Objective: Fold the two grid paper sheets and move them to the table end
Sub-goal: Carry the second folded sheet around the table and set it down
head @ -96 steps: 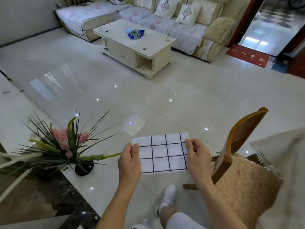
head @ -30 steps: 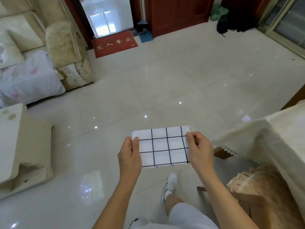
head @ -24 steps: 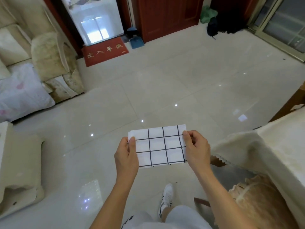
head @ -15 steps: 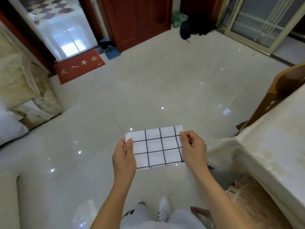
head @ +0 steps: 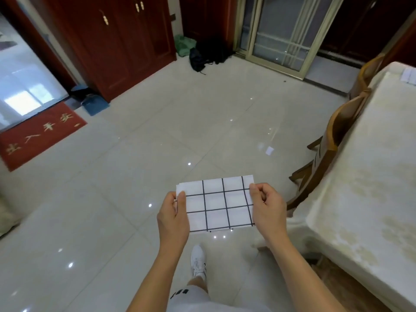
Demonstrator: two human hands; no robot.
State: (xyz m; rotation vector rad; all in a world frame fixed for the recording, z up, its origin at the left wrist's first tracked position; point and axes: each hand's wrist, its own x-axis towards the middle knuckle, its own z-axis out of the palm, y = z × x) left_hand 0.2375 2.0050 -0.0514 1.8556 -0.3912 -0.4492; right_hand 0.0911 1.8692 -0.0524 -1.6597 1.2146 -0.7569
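Glossy pale floor tiles (head: 126, 176) fill most of the view, with dark red wooden doors (head: 108, 41) at the far wall, a red doormat (head: 38, 134) to the left and a glazed sliding door (head: 290, 30) beyond. Along the right side runs a long table under a cream tablecloth (head: 369, 176), with wooden chairs (head: 331, 140) tucked against it.

Held in the air in front of the person, over the floor and apart from the table, is a white paper with a black grid (head: 216, 203). Its doubled left edge suggests it is already folded; whether it is one sheet or both stacked cannot be told. The left hand (head: 172, 218) pinches the paper's left edge between thumb and fingers, and the right hand (head: 269, 208) pinches the right edge the same way, fingers curled.

At the table's far end lies a small white paper item (head: 409, 75), too small to tell whether it is the other sheet.

Judging from this, the folding looks done for what is held, and the carrying step is in hand. What is left is to walk along the table and set the paper down at its end.
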